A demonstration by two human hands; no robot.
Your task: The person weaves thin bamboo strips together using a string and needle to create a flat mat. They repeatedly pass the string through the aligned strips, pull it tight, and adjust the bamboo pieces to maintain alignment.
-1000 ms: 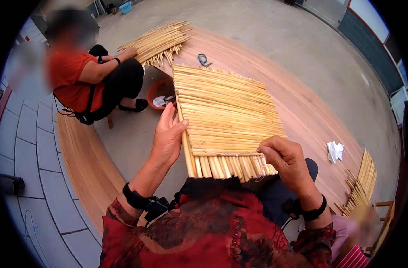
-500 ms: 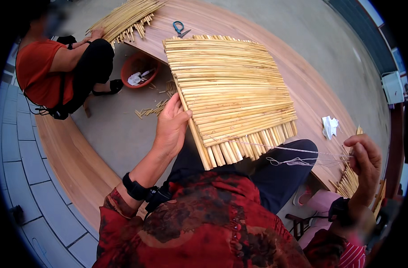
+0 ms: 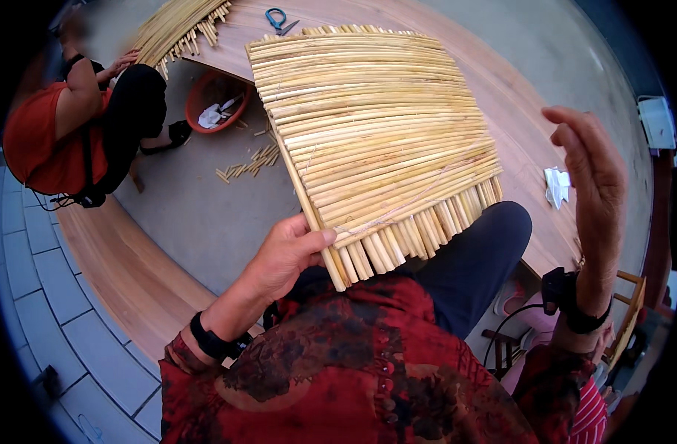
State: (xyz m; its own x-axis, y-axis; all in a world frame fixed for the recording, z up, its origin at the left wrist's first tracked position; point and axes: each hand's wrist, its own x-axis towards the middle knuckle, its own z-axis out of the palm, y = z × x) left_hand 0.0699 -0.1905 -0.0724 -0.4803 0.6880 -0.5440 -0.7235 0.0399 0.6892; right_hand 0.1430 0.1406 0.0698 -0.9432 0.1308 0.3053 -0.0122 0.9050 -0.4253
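Observation:
A mat of straw-coloured reed stalks (image 3: 383, 126), laid in two crossing layers, tilts over my lap and the table edge. My left hand (image 3: 283, 251) grips its near left corner, the thumb on top and the fingers beneath. Pale thread (image 3: 386, 220) lies across the mat's near edge, and a faint strand of it runs up to the right over the stalks. Off to the right my right hand (image 3: 594, 166) is raised, thumb and forefinger close together at the strand's side; the strand's far end is too thin to follow clearly.
Blue-handled scissors (image 3: 279, 21) lie on the wooden table (image 3: 516, 111) beyond the mat. Crumpled white paper (image 3: 557, 186) is on its right. An orange basin (image 3: 198, 103) and cut stalk pieces (image 3: 253, 161) are on the floor. A person in orange (image 3: 38, 137) handles another reed mat (image 3: 177, 29).
My right hand has risen, drawing the thread up from beside the mat. My left hand has slid nearer me along the mat's edge. The loose thread loop no longer shows.

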